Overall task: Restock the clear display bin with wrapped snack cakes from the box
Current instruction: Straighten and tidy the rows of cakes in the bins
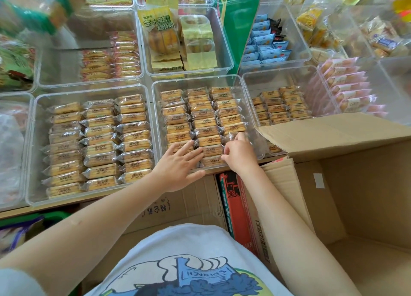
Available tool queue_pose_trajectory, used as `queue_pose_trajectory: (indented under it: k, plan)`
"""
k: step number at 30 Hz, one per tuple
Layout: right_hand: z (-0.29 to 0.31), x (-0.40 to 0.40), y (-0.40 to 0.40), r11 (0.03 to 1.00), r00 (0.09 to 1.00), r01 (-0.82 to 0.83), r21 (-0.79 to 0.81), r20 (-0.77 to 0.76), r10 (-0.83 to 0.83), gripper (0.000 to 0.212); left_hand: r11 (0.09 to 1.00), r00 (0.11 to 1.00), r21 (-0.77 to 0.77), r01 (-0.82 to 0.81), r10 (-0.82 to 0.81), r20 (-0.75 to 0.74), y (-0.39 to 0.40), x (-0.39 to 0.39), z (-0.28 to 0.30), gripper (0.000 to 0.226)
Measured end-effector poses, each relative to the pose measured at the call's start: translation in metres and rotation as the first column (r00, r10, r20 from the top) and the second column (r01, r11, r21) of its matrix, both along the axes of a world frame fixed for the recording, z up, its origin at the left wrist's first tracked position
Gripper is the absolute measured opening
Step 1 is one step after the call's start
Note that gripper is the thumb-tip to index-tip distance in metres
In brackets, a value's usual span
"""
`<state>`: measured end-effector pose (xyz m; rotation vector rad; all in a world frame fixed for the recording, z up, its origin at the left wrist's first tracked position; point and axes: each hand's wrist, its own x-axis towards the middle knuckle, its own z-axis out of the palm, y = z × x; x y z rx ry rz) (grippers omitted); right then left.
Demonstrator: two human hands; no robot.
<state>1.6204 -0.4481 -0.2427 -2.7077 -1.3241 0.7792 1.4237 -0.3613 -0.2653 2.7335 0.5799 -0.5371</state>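
Note:
A clear display bin (155,89) in the middle of the shelf holds three neat columns of wrapped snack cakes (204,122). My left hand (180,164) lies flat with straight fingers on the cakes at the bin's near left corner. My right hand (239,151) has curled fingers on the cakes at the near end of the right column, its fingertips hidden among the wrappers. The open cardboard box (360,195) stands at the right, its visible inside bare.
A bin of the same cakes (97,144) sits to the left, and a partly filled one (280,106) to the right. More clear bins of other snacks fill the back. Closed cartons (182,206) stand below the shelf edge.

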Motion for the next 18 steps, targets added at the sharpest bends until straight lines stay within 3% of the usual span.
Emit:
queue_pose_trajectory:
  k: [3, 6, 13, 18]
  plan:
    - [0.004, 0.002, 0.003, 0.993, 0.997, -0.070, -0.094, 0.016, 0.072, 0.032, 1.000, 1.000, -0.028, -0.007, 0.007, 0.017, 0.001, 0.001, -0.001, 0.087]
    - [0.005, 0.003, 0.006, 0.990, 0.997, -0.078, -0.121, 0.009, 0.080, 0.027, 0.997, 0.999, -0.068, 0.022, -0.019, 0.034, 0.003, -0.004, 0.000, 0.077]
    - [0.001, -0.001, -0.001, 0.996, 0.997, -0.060, -0.067, 0.044, 0.063, 0.019, 0.998, 0.999, -0.060, -0.022, 0.020, -0.036, -0.002, 0.006, 0.006, 0.064]
    - [-0.001, -0.003, -0.002, 0.998, 0.994, -0.068, -0.007, 0.090, 0.068, 0.021, 0.999, 0.998, -0.029, -0.023, 0.022, -0.061, -0.006, 0.009, 0.009, 0.068]
